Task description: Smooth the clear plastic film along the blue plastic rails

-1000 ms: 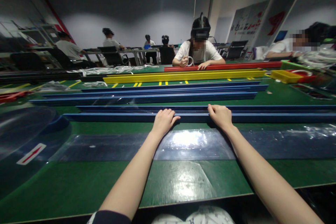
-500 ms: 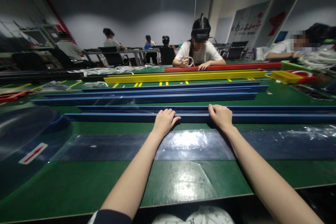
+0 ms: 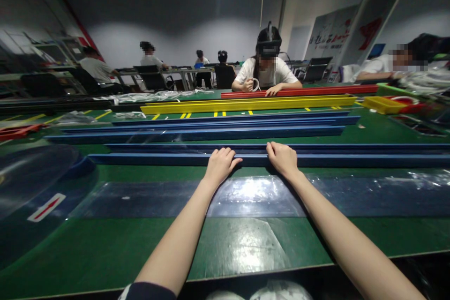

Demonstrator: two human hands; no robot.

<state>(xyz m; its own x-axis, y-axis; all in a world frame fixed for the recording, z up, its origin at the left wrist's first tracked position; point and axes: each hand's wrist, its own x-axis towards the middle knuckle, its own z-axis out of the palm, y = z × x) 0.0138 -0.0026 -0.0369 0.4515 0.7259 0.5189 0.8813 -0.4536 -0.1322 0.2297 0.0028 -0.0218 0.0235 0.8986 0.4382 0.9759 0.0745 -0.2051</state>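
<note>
A long blue channel strip (image 3: 358,161) lies across the table in front of me. My left hand (image 3: 220,165) is closed over it, fingers curled on its far side and thumb stretched along the near wall. To the right, my right hand (image 3: 283,159) also grips the strip, with its fingers bent into the channel; the fingertips are hidden. Under my forearms a clear plastic film strip (image 3: 147,199) lies flat. At the left it runs up to a wide loop of clear film (image 3: 35,164) bearing a white label with a red arrow (image 3: 47,207).
Farther off lie more blue strips (image 3: 197,133), a yellow strip (image 3: 246,104) and a red strip (image 3: 326,90). A yellow tray (image 3: 381,104) stands at right. Across the table a person (image 3: 267,70) holds a white ring. The green table's near edge (image 3: 225,275) runs before me.
My right hand has slid left along the blue channel strip, closer to my left hand. My left hand stays in place on it. The view has tilted slightly.
</note>
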